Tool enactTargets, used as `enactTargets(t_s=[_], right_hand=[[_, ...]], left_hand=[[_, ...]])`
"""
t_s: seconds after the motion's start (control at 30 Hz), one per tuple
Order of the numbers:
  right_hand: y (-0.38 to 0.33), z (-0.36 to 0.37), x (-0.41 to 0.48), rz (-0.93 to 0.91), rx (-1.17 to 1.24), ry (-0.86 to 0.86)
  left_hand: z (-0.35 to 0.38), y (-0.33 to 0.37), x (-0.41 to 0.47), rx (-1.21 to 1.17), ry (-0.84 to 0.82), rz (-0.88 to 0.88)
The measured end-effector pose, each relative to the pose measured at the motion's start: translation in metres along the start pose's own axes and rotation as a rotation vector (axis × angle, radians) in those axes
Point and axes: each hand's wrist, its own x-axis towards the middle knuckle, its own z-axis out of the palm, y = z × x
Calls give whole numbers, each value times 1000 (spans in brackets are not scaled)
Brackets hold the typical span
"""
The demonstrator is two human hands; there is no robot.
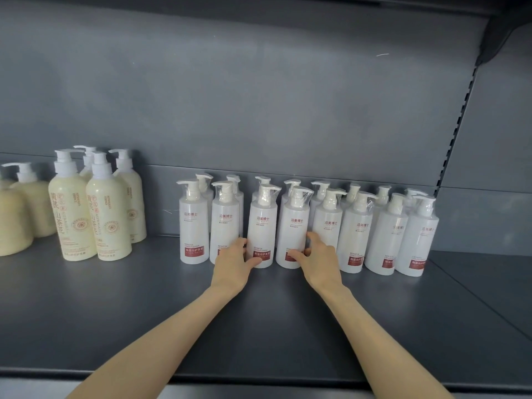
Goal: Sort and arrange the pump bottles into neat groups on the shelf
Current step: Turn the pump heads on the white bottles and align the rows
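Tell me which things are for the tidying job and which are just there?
For the job:
- white pump bottles; the left hand holds the third white bottle, and the right hand holds the fourth white bottle
- cream pump bottles
- shelf

Just there:
- grey back panel
- slotted rail
- black bracket

One wide-angle view, from a camera worn on the person's head. It faces forward and a little downward into a grey shelf (pixel 115 312), whose front lip lies close to the lens along 6 o'clock. The back panel (pixel 259 110) fills the upper half. Both forearms enter from 6 o'clock, and the left hand (pixel 231 259) and right hand (pixel 318 256) meet the white pump bottles (pixel 357 231) at arm's reach near centre. The cream bottles (pixel 72 214) stand toward 9 o'clock.
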Motion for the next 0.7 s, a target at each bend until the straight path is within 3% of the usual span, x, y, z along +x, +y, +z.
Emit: enactTargets(t_s=[0.33, 0.7], right_hand=[[-3, -7, -4, 19, -80, -41], [-26, -4, -26, 13, -185, -23]], left_hand=[[-9, 5, -5, 249, -23, 77], [-61, -12, -18, 274, 173, 92]])
